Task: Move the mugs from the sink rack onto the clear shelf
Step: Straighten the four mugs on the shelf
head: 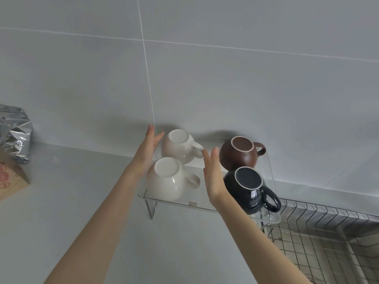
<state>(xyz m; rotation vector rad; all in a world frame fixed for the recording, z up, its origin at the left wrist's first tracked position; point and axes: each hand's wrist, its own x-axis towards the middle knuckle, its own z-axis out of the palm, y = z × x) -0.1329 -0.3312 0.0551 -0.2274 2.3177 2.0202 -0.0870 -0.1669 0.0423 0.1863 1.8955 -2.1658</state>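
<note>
Upside down on the clear shelf [174, 201] stand four mugs: a white mug [166, 181] at the front left, another white mug [180, 148] behind it, a brown mug [238, 154] at the back right and a black mug [250, 191] at the front right. My left hand [148, 148] is flat and open, just left of the two white mugs. My right hand [213, 175] is flat and open between the white mugs and the dark ones. Neither hand holds anything.
The wire sink rack [328, 238] lies at the lower right, no mugs visible in it. A silver foil bag [14, 134] and a cardboard box [10, 181] sit on the grey counter at the far left. A grey tiled wall rises behind the shelf.
</note>
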